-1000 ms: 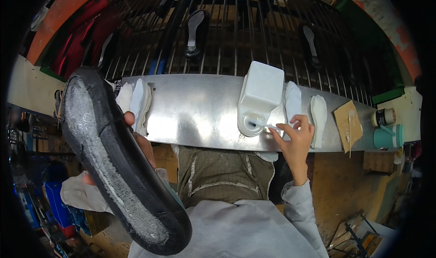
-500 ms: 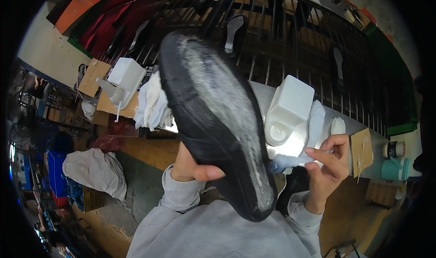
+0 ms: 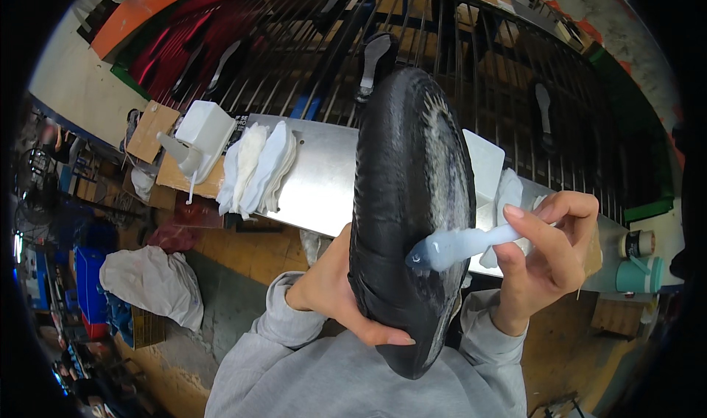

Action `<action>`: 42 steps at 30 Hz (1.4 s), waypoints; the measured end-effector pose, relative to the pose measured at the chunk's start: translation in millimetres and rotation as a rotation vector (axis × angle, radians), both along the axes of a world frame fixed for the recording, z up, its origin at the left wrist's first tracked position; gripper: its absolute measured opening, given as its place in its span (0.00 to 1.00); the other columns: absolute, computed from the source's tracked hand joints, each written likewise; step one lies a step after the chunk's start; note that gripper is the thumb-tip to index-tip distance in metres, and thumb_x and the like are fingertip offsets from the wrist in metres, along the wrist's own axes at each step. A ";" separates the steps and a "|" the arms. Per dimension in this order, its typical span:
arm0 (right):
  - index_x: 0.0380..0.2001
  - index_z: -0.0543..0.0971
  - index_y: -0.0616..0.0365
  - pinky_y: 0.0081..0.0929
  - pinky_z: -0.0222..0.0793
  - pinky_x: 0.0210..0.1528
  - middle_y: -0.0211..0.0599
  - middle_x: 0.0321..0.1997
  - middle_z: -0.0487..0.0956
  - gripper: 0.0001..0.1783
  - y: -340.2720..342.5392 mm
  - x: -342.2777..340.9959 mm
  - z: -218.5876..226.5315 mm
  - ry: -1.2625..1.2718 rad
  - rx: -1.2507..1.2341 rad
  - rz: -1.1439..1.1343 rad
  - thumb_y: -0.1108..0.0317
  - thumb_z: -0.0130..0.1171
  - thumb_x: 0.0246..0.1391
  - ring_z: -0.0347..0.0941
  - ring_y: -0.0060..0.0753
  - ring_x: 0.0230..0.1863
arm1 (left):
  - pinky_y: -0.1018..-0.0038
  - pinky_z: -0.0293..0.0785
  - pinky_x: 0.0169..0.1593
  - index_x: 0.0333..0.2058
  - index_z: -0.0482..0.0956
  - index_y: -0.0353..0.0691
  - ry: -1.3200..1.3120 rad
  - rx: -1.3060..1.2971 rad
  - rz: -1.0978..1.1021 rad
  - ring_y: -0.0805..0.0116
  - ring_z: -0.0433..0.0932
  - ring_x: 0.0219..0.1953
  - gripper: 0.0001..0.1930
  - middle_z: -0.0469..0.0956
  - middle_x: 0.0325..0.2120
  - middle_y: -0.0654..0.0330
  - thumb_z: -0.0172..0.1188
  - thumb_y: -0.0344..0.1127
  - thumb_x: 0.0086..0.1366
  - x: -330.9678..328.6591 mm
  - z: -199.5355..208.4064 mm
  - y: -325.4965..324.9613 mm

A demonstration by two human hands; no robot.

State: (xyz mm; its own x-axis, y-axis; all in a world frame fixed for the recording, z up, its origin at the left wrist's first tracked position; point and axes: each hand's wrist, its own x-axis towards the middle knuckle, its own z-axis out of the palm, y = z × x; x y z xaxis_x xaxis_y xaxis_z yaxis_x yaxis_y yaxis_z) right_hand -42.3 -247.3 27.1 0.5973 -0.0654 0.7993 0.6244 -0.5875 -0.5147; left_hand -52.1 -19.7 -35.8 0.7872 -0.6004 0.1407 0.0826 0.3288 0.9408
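A black shoe upper, without a sole, stands tilted before me, its toe pointing away. Along its underside runs a rough, greyish-white area, turned partly to the right. My left hand is closed round its heel half, thumb on the near side; the other fingers are hidden behind it. Between thumb and fingers, my right hand pinches the pale handle of a brush. The brush's wet, bluish-white tip lies against the shoe's lower side, by the border of the rough area.
Beyond the shoe, a metal shelf holds a pile of white cloths. White plastic containers stand left and right. Behind runs a rack of metal bars bearing several dark soles. A teal jug is at far right.
The shoe upper has moved right and rolled, so its black side shows more and its underside less. My right hand has brought the brush from beside the shoe onto its side.
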 end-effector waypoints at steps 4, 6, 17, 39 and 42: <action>0.36 0.90 0.46 0.24 0.52 0.35 0.27 0.33 0.60 0.26 -0.9 0.7 8.8 -0.029 -0.011 -0.052 0.54 0.80 0.25 0.58 0.27 0.35 | 0.70 0.75 0.50 0.54 0.70 0.30 -0.092 0.011 0.027 0.65 0.79 0.43 0.47 0.78 0.42 0.56 0.84 0.39 0.35 0.2 2.8 -3.2; 0.36 0.90 0.47 0.25 0.52 0.35 0.27 0.33 0.60 0.26 -2.6 2.6 11.2 -0.045 -0.009 -0.062 0.55 0.80 0.26 0.58 0.27 0.35 | 0.70 0.75 0.50 0.51 0.72 0.30 -0.085 0.001 0.073 0.64 0.79 0.42 0.44 0.79 0.41 0.55 0.84 0.41 0.35 -2.9 6.4 -8.1; 0.35 0.90 0.49 0.23 0.51 0.31 0.28 0.33 0.64 0.23 -18.9 5.3 24.3 -0.094 -0.053 -0.163 0.60 0.79 0.28 0.60 0.25 0.30 | 0.66 0.75 0.55 0.56 0.73 0.29 -0.531 0.185 0.106 0.53 0.80 0.49 0.47 0.78 0.48 0.48 0.81 0.48 0.38 9.7 32.7 -7.8; 0.33 0.90 0.42 0.21 0.51 0.31 0.24 0.32 0.59 0.27 -38.4 22.8 13.5 -0.150 -0.034 0.240 0.46 0.79 0.23 0.60 0.27 0.33 | 0.65 0.70 0.61 0.63 0.63 0.27 -0.409 0.031 0.028 0.55 0.76 0.55 0.55 0.72 0.55 0.47 0.82 0.43 0.37 7.7 36.1 -9.6; 0.33 0.90 0.41 0.22 0.50 0.31 0.24 0.31 0.59 0.27 -43.3 25.0 17.3 -0.164 -0.082 0.293 0.46 0.78 0.22 0.59 0.27 0.33 | 0.66 0.69 0.61 0.64 0.61 0.28 -0.346 0.004 -0.014 0.57 0.75 0.55 0.56 0.72 0.55 0.49 0.82 0.41 0.37 8.5 37.6 -9.2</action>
